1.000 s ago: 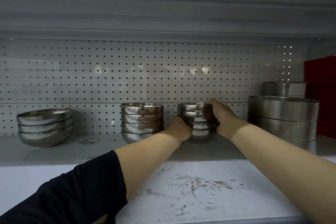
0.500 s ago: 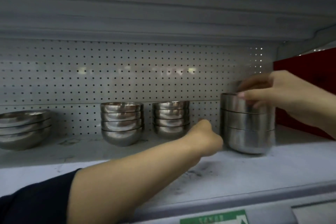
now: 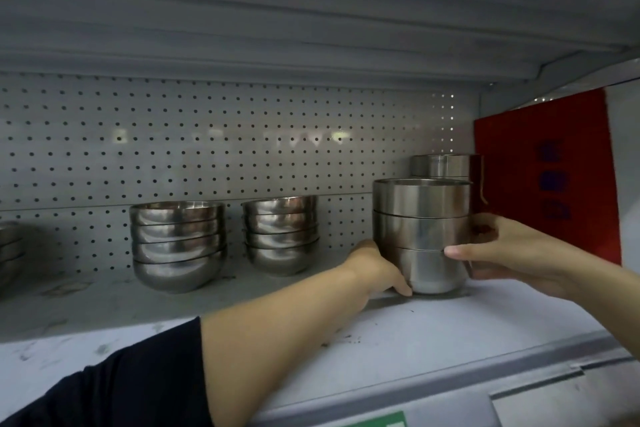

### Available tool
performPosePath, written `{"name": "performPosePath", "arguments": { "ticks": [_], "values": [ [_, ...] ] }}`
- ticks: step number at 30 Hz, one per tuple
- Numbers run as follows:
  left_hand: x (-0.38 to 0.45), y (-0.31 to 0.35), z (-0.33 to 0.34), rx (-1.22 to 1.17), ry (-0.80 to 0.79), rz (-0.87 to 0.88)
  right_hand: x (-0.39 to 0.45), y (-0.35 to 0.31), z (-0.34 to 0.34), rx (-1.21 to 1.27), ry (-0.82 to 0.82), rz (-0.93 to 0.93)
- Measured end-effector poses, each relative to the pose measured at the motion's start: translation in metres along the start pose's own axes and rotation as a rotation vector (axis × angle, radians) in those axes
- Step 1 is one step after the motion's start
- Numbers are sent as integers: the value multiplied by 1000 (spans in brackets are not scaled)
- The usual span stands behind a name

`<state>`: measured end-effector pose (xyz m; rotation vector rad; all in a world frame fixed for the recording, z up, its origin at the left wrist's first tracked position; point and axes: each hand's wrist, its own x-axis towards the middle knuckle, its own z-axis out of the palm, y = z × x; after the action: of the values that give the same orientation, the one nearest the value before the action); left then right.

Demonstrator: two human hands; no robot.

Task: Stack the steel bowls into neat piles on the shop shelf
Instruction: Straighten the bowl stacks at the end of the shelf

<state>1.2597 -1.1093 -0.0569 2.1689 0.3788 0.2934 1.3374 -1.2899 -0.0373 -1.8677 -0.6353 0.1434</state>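
Note:
A pile of three straight-walled steel bowls (image 3: 420, 232) stands on the white shelf (image 3: 398, 333) at the right. My left hand (image 3: 377, 270) presses against the pile's lower left side. My right hand (image 3: 502, 250) wraps its right side, thumb across the front. Both hands hold this pile. To the left stand two piles of several rounded steel bowls, one in the middle (image 3: 281, 236) and a wider one (image 3: 178, 243). Another bowl pile (image 3: 10, 246) is cut off at the left edge.
A further steel pile (image 3: 443, 165) stands behind the held one, against the pegboard back wall (image 3: 207, 149). A red panel (image 3: 547, 177) closes the shelf's right end. The upper shelf (image 3: 311, 10) hangs low overhead. A green label (image 3: 381, 421) sits on the front rail.
My hands left the middle pile of rounded bowls and moved right. The right hand dropped from the straight-walled pile's rim to its side, and the left hand came against its base.

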Motion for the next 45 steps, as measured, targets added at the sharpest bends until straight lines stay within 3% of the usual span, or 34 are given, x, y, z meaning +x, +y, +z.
{"name": "performPosePath", "arguments": {
  "ticks": [17,29,45],
  "values": [
    [61,-7,-33,-7,156,39,91,-39,32,24,-174,-28],
    [107,-23,-20,64,94,-52,130,3,42,128,-73,19],
    [105,-22,-12,93,224,-62,130,12,58,131,-15,-71]
  ]
}}
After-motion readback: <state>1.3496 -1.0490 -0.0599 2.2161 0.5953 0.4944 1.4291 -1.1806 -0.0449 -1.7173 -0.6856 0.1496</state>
